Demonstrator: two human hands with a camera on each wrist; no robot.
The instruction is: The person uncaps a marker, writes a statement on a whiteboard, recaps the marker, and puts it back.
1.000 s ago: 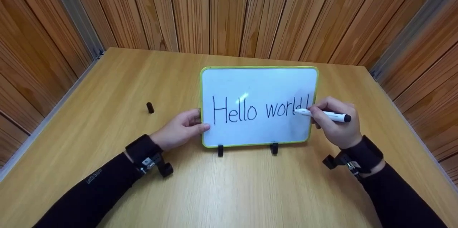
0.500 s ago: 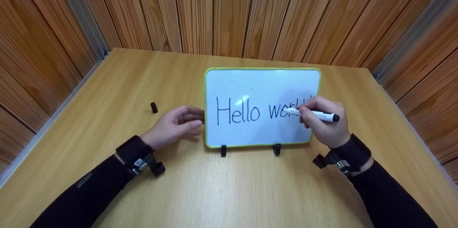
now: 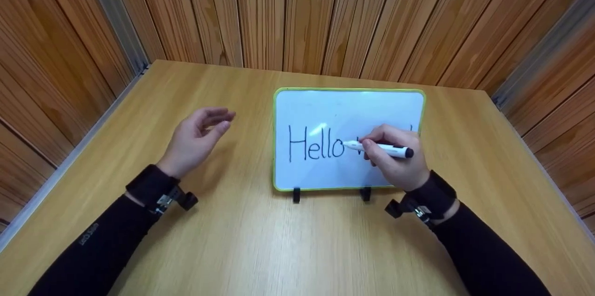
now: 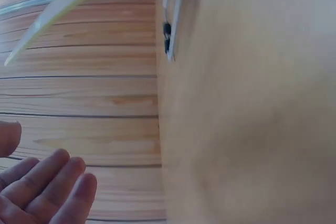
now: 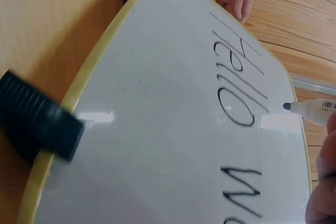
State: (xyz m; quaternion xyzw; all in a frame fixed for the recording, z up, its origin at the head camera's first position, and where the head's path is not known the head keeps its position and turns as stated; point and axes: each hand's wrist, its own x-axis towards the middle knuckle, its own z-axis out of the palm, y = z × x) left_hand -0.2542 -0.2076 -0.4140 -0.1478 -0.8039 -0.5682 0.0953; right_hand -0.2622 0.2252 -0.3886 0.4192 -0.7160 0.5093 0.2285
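A whiteboard [image 3: 344, 110] with a yellow-green rim leans back on a stand with black feet [image 3: 296, 195]. "Hello" is written on it in black, and my right hand covers most of the word after it. That right hand [image 3: 399, 156] pinches a white marker [image 3: 390, 149], its dark end pointing right. In the right wrist view the uncapped black nib [image 5: 287, 106] points at the board near "Hello". My left hand [image 3: 188, 142] hovers left of the board, fingers loosely bent and nothing seen between them. The small black cap is hidden, apparently behind this hand.
The wooden tabletop [image 3: 260, 249] carries the board, and wood-panelled walls [image 3: 307, 17] enclose it at the back and sides. Black straps with small cameras [image 3: 188, 200] sit on both wrists. In the right wrist view, a black stand foot [image 5: 42, 114] clasps the board's lower rim.
My left hand has let go of the board's left edge and moved left and up, over where the cap stood. My right hand has moved left across the board with the marker.
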